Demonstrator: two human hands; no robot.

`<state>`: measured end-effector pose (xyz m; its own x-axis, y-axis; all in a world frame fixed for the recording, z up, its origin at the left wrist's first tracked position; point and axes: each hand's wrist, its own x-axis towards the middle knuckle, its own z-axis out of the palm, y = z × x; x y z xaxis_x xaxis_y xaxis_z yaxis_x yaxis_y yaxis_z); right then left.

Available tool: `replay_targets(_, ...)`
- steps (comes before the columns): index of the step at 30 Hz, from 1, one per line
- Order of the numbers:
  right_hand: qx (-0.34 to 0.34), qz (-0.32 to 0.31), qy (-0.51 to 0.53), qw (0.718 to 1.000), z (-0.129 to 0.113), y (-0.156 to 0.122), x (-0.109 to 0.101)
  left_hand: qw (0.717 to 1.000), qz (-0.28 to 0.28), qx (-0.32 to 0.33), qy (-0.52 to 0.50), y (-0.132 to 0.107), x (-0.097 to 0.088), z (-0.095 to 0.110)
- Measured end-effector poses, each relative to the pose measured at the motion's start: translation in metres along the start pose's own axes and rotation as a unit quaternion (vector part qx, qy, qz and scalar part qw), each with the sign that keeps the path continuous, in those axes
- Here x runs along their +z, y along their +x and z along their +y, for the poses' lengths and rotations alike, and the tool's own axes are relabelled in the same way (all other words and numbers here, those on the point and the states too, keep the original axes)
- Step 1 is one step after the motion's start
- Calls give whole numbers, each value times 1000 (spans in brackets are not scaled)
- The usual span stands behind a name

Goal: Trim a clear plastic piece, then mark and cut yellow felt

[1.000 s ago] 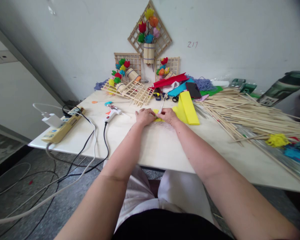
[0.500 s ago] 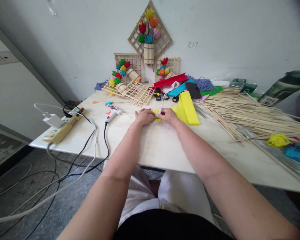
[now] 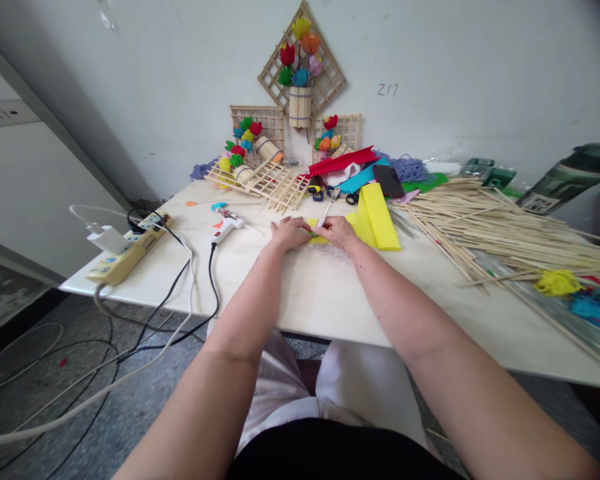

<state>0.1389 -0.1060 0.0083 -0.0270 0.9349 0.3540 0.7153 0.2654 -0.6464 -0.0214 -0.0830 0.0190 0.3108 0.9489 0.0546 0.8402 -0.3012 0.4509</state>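
Note:
My right hand (image 3: 339, 232) is closed around a slim white pen-like tool (image 3: 327, 210), its upper end tilted up and to the right. Below the tool lies a sheet of yellow crepe paper (image 3: 320, 239) flat on the table. My left hand (image 3: 293, 233) rests at the left edge of this sheet, palm down with fingers stretched out. A small bit of green shows between the two hands, too small to name. The tool's lower tip is hidden by my fingers. Beside my right hand, the folded part of the yellow paper (image 3: 377, 217) stands partly raised.
A white glue gun (image 3: 227, 229) and a power strip (image 3: 125, 253) with cables are on the left. Bamboo sticks (image 3: 505, 227) cover the right side. Behind my hands are stick lattices (image 3: 275, 183), scissors (image 3: 353, 199), red crepe paper (image 3: 343, 162) and a dark phone (image 3: 387, 181).
The upper end of the white tool has leaned further to the right. Both hands stay nearly in place, and the view has shifted very slightly.

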Motion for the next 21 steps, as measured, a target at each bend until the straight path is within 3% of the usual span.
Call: replay_targets(21, 4, -24, -77, 997, -9, -3, -3, 1000, -2, -2, 9, 1, 0, 0)
